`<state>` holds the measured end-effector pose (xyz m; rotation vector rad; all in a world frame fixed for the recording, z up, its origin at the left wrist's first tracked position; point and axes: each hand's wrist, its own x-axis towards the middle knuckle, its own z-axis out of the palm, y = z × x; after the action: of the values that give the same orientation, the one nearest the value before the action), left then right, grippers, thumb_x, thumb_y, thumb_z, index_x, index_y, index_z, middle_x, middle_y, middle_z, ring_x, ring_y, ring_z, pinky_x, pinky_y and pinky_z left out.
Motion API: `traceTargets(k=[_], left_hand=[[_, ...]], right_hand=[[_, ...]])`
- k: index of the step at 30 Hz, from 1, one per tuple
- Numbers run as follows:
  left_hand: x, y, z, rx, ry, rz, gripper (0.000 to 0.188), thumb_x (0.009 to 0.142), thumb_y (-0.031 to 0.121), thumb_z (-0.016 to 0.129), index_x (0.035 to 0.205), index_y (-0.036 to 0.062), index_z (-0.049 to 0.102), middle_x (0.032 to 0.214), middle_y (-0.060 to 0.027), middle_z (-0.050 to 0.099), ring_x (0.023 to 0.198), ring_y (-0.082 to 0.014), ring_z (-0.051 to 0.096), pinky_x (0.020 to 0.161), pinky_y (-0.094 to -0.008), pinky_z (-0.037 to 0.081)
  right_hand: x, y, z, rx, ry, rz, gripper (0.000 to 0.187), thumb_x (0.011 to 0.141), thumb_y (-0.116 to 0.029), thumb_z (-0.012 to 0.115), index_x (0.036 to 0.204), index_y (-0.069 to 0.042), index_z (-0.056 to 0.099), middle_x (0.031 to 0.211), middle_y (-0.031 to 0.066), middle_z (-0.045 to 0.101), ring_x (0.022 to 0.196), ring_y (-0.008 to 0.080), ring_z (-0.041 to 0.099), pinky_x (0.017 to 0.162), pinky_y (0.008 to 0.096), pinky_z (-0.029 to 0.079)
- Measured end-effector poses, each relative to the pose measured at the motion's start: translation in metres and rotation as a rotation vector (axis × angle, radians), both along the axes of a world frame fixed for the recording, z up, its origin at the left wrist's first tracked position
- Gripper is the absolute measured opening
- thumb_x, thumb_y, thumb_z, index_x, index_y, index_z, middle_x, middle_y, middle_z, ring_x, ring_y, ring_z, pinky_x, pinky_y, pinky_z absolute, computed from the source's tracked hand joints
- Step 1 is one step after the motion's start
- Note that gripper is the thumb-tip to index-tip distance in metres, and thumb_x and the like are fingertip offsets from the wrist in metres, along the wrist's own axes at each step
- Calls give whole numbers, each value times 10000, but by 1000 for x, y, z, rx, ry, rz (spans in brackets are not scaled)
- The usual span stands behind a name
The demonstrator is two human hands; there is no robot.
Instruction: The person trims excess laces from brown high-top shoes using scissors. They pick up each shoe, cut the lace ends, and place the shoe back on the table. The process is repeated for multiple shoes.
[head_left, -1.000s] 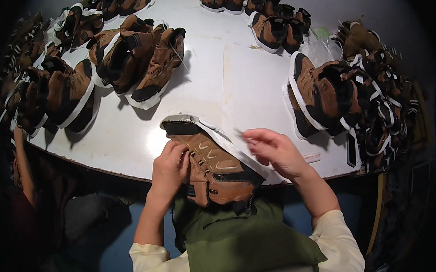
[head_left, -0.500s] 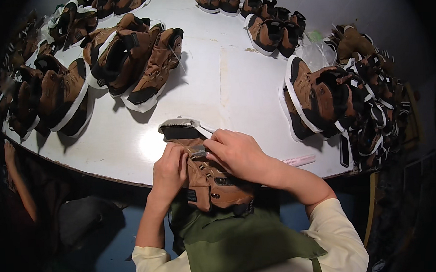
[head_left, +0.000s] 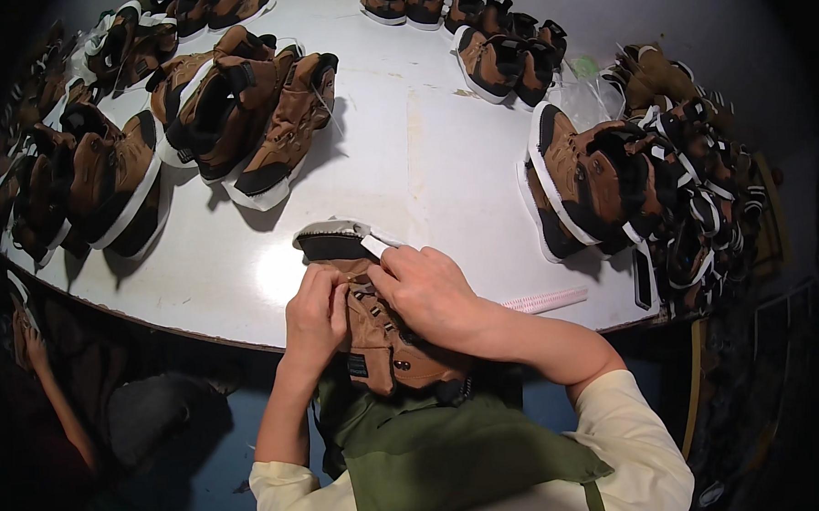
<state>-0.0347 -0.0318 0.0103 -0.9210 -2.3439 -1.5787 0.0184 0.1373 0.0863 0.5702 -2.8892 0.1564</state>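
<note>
Two hands are working on one brown boot (head_left: 376, 335), which is lying at the near edge of the white table (head_left: 424, 163), its toe pointing far and its heel overhanging toward the green apron (head_left: 436, 455). The left hand (head_left: 313, 316) is curling closed against the boot's left side, fingers pressing at the lace area near the toe. The right hand (head_left: 427, 291) is lying over the upper from the right, fingers bent and pinching at the same spot; what exactly is being pinched, a lace or an eyelet tab, cannot be told. The boot's pale sole rim (head_left: 335, 231) is showing just beyond the fingers.

Judgement: this step is calling for a firm brace from the left hand while the right is drawing evenly, keeping the boot flat so the upper is not twisting.

A pale ribbed strip (head_left: 544, 301) is lying on the table just right of the right forearm. Farther out, a cluster of like boots (head_left: 248, 116) is lying at far left, a heap (head_left: 644, 181) is crowding the right edge, and more pairs (head_left: 501, 46) are lining the far rim. Another person's arm (head_left: 50, 390) is showing at near left, below the table.
</note>
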Motion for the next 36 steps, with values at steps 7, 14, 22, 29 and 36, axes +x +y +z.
traceTargets(k=[7, 14, 22, 29, 36], left_hand=[[-1, 0, -1, 18, -2, -5, 96, 821, -37, 598, 872, -8, 522, 818, -147, 544, 705, -330, 578, 602, -377, 476], [-2, 0, -1, 32, -49, 3, 77, 825, -30, 588, 857, -9, 521, 805, -147, 540, 704, -328, 569, 611, -365, 467], [-2, 0, -2, 45, -102, 3, 74, 830, -30, 585, 852, -14, 517, 800, -141, 536, 698, -311, 565, 613, -351, 464], [-2, 2, -3, 56, -85, -3, 78, 829, -36, 587, 849, -13, 515, 798, -140, 535, 695, -309, 563, 610, -350, 463], [-2, 3, 0, 50, -76, -1, 76, 828, -38, 586, 845, -10, 517, 796, -139, 534, 691, -306, 561, 606, -350, 462]], right_hand=[[3, 2, -1, -56, 24, -14, 267, 775, -96, 575, 1022, -10, 625, 842, 75, 548, 800, 234, 569, 645, 351, 448], [1, -1, -6, -118, 88, 5, 78, 724, -43, 577, 795, -12, 577, 786, 102, 531, 776, 261, 559, 633, 361, 443], [1, -2, -6, -95, 54, -30, 242, 768, -75, 582, 993, -2, 633, 832, 85, 561, 787, 247, 583, 650, 359, 466], [-1, -1, -11, -158, 78, -1, 69, 732, -43, 573, 785, 0, 583, 794, 115, 535, 784, 269, 564, 657, 369, 455], [-2, 0, -11, -174, 64, -4, 61, 732, -39, 568, 777, -1, 582, 792, 120, 536, 780, 277, 563, 674, 376, 465]])
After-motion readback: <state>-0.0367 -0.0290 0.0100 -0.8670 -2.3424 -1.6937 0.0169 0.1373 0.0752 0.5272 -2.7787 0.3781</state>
